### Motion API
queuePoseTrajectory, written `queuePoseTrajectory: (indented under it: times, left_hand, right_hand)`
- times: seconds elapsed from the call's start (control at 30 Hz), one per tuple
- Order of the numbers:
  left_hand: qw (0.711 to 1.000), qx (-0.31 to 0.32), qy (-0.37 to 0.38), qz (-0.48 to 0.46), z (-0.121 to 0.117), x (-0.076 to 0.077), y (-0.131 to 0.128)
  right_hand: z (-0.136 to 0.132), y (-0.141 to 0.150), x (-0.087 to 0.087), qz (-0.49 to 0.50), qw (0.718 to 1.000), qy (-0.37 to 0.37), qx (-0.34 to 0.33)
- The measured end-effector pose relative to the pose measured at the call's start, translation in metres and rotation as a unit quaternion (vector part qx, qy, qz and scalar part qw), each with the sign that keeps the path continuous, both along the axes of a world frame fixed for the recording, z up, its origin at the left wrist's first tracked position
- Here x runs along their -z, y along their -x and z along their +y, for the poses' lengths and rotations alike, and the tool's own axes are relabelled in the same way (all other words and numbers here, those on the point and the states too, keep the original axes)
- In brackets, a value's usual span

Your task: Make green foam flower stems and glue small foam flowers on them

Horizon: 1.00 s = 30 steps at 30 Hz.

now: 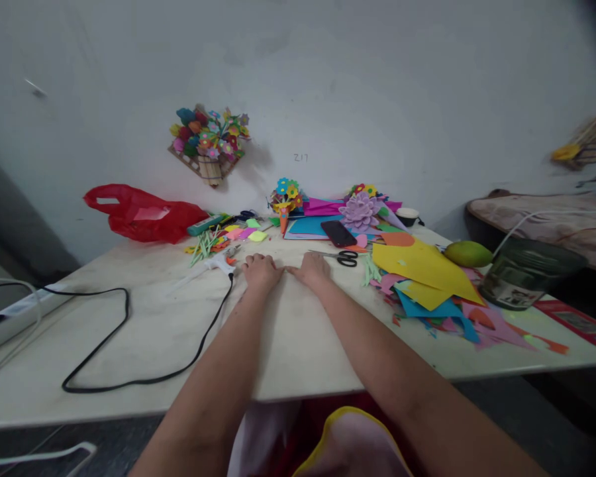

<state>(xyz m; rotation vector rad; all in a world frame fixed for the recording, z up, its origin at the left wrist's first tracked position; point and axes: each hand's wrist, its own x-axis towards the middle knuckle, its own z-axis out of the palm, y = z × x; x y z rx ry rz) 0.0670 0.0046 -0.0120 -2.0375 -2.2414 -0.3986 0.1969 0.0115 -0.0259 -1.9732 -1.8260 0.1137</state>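
My left hand [261, 270] rests on the white tabletop [302, 344], fingers spread and thumb pointing inward. Close beside it, my right hand [312, 267] also lies on the table, its thumb stretched toward the left one; the thumb tips nearly meet. Its other fingers are partly hidden behind the hand. I see nothing held in either hand. A white glue gun [218, 264] with a black cord [179, 377] lies left of my left hand. Black-handled scissors [346, 258] lie just right of my right hand.
Foam sheets and scraps [427, 271] cover the right side, near a green mango [468, 254] and a dark jar [519, 275]. A phone [338, 233], purple foam flower [360, 211] and red bag [142, 215] sit toward the wall. A power strip [24, 315] lies left.
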Motion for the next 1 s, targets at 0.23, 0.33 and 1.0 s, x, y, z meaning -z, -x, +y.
queuePoseTrajectory:
  times: [0.23, 0.33, 1.0]
  left_hand:
    - [1.0, 0.002, -0.01, -0.006, 0.001, 0.003, 0.002]
    - [1.0, 0.0, -0.004, -0.004, 0.0, 0.003, 0.003]
    - [1.0, 0.006, 0.028, -0.008, 0.002, -0.001, 0.011]
  right_hand:
    - [0.002, -0.003, -0.001, -0.001, 1.0, 0.023, 0.001]
    - [0.007, -0.013, -0.002, -0.001, 0.999, 0.043, -0.029]
    - [0.018, -0.061, 0.009, 0.064, 0.993, 0.008, -0.095]
